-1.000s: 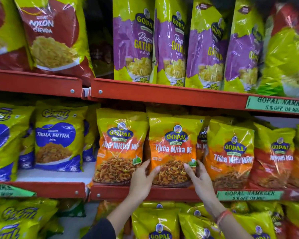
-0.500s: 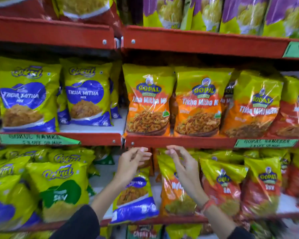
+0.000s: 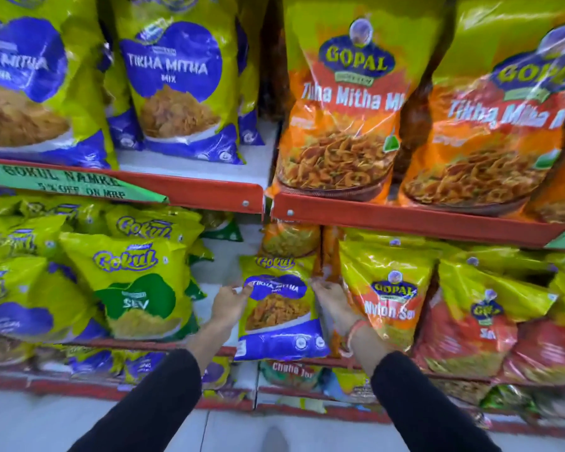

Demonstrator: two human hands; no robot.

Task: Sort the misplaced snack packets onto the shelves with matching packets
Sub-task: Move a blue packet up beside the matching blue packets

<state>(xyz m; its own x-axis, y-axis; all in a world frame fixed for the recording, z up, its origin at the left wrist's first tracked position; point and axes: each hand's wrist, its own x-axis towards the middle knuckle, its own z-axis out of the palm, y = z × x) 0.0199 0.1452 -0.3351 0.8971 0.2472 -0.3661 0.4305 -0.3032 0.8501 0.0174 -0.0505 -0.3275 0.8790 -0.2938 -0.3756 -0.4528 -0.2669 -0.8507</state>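
Note:
A small yellow and blue Gokul Tikha Mitha packet (image 3: 279,313) stands on the lower red shelf (image 3: 163,345), among orange Gopal Nylon Sev packets (image 3: 388,295). My left hand (image 3: 230,303) touches its left edge with fingers on the blue label. My right hand (image 3: 330,300) holds its right edge. Both hands grip the packet between them. Larger matching blue Tikha Mitha Mix packets (image 3: 177,86) stand on the upper left shelf (image 3: 190,190).
Orange Gopal Tikha Mitha packets (image 3: 343,119) fill the upper right shelf. Green Gokul Sev packets (image 3: 134,288) crowd the lower left. Red Gopal packets (image 3: 477,324) lie at lower right. More packets sit on the bottom shelf (image 3: 291,375) above the floor (image 3: 79,422).
The view has dropped and closed in on the lower shelf. My hands moved down from the orange packets and took hold of the small blue Tikha Mitha packet from both sides.

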